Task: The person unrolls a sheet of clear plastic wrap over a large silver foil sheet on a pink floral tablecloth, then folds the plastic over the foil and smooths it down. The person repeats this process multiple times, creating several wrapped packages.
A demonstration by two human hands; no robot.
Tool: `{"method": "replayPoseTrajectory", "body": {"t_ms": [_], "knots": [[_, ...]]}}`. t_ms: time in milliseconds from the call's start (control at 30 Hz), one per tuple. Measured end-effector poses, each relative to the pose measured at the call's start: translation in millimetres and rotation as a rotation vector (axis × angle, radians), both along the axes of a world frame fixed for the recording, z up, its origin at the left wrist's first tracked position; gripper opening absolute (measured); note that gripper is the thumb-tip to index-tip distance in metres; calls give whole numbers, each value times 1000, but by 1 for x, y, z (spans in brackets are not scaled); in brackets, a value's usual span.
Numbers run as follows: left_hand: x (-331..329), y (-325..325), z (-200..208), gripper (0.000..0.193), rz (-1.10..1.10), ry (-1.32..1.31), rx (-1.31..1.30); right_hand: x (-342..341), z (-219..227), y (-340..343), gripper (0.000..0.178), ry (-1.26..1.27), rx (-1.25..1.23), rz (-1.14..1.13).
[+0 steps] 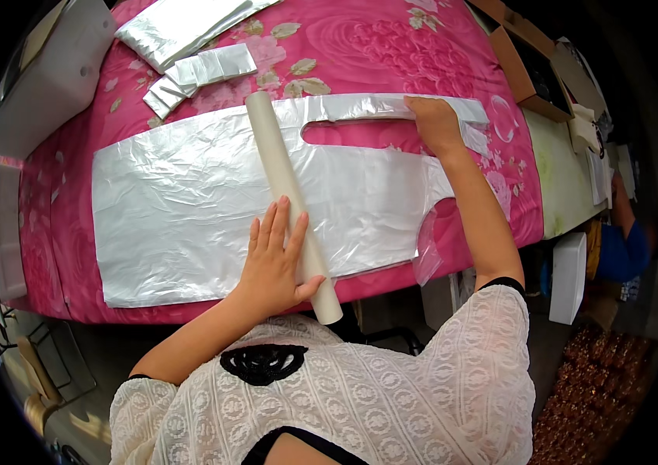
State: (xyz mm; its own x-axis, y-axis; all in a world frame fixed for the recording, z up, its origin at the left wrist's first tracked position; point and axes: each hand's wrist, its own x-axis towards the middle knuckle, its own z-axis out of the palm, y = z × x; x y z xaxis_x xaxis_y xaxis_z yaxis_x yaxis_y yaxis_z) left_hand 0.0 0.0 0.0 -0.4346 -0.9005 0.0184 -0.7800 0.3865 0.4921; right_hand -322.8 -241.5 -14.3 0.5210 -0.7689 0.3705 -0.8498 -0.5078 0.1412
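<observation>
A flat stack of shiny silvery-white plastic vest bags (182, 201) is spread in front of me, its handle straps toward the right. Across it, slanting from the far side to the near edge, lies a pale cylindrical tube (271, 147). My left hand (273, 252) rests on the bags beside the tube with its fingers stretched out, and its thumb reaches over the tube's near part. At the far strap, my right hand (434, 124) is closed on the plastic; its fingertips are partly hidden. A crumpled clear end of film (428, 252) hangs near the table's front edge.
A pink flowered cloth (360, 58) covers the table. Folded bag bundles (213, 66) lie at the far left, near a white foam box (54, 77). An open cardboard box (530, 77) stands at the far right. Beyond it, another person in blue (623, 248) is partly visible.
</observation>
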Motion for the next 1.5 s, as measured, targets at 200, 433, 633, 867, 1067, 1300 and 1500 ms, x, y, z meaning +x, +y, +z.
{"method": "replayPoseTrajectory", "body": {"t_ms": [200, 433, 633, 867, 1067, 1300, 1500], "knots": [[-5, -3, 2, 98, 10, -27, 1, -53, 14, -23, 9, 205, -159, -82], [-6, -2, 4, 98, 17, -46, 18, -96, 18, -45, 7, 301, -320, -174], [-5, -2, 5, 97, 16, -55, 11, -127, -1, -52, 7, 285, -319, -203], [-9, -2, 5, 96, 6, -62, -9, -147, -11, -38, 22, 385, -136, -586], [-16, -3, 5, 95, 30, -84, -4, -30, 2, 55, 47, -412, 94, -319], [-23, -3, 3, 95, 14, -102, -29, 85, -2, 207, 56, -426, 536, 49], [-23, 4, 3, 92, 6, -114, -55, -14, -19, 172, 49, -344, 296, -241]]}}
